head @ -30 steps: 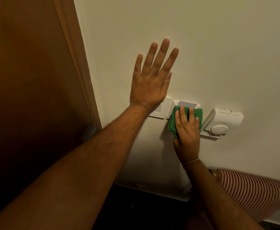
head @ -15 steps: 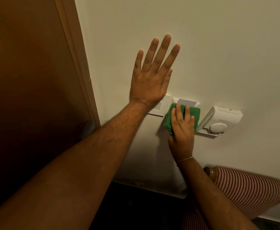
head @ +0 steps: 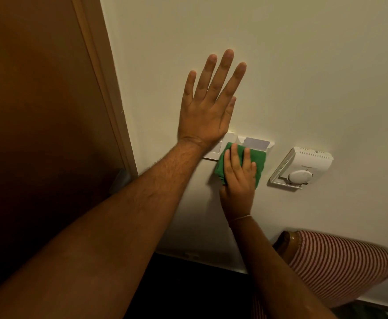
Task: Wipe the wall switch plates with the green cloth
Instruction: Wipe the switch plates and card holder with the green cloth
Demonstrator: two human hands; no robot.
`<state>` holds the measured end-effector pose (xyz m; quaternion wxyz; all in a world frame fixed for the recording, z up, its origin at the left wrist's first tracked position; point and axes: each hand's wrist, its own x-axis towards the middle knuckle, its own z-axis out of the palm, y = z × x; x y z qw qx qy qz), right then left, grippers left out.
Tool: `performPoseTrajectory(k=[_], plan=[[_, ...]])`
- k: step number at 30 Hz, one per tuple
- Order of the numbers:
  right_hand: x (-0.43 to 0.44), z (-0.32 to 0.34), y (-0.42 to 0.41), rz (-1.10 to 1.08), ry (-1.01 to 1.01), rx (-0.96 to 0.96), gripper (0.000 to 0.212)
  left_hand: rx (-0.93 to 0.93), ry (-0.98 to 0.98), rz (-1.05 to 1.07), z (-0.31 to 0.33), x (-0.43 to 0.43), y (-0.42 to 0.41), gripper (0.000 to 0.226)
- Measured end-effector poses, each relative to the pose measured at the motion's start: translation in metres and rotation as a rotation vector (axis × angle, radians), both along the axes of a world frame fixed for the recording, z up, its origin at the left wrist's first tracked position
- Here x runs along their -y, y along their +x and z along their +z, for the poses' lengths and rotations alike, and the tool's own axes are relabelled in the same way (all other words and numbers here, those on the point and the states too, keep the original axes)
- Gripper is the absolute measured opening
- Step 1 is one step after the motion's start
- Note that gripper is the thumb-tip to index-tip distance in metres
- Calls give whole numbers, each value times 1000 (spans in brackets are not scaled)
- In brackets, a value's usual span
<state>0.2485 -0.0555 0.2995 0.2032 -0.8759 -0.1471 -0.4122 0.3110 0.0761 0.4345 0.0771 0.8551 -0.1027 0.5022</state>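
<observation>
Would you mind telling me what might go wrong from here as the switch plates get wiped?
The right hand presses the green cloth just below a card standing in the slotted plate; an upward stroke could knock it out. The left hand covers part of the left switch plate, so that area may be missed. A rightward sweep might bump the thermostat.

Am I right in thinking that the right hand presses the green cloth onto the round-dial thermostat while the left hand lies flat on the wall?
Not quite: in the head view the right hand presses the green cloth onto the switch plates, clear of the thermostat. The left hand does lie flat on the wall.
</observation>
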Motion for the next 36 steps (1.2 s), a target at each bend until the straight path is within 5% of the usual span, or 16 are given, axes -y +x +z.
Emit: performPoseTrajectory(k=[4,10,19,22,26,32,36], plan=[[22,-9,-4,-20,-51,7,53,7,-3,-13,0,1,0,62],[26,-8,-8,-61,158,6,55,31,3,12,-1,1,2,62],[11,-15,0,9,-96,46,45,30,-12,5,-2,2,2,62],[35,-29,-7,-40,-25,6,58,30,-24,-5,-1,2,2,62],[20,-25,-7,-17,80,-18,52,34,-9,12,-1,2,2,62],[-15,-12,0,121,-33,-13,54,36,-8,33,-2,3,3,63],[20,-20,-3,16,-28,41,56,28,-10,25,-2,4,3,62]])
